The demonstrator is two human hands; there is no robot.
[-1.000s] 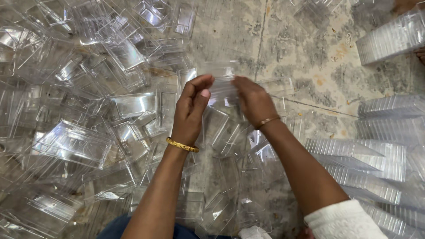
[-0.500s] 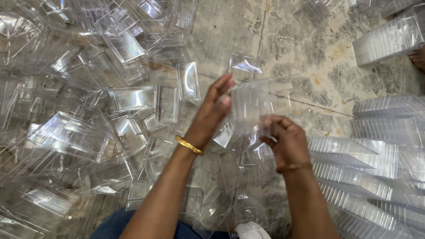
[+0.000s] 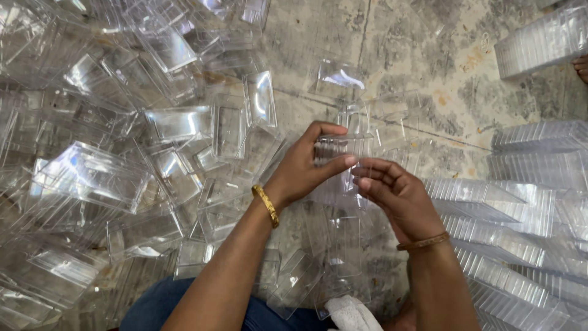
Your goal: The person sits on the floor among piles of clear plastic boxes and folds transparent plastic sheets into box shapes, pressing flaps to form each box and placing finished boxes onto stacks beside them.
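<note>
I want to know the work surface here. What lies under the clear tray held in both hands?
Under the clear tray, between the left hand and right hand, lie more loose clear trays on the mottled stone floor. The hands cover some of them.

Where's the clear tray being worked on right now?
In the head view, centre frame: the clear tray is pinched between the left hand and right hand, above the floor.
</note>
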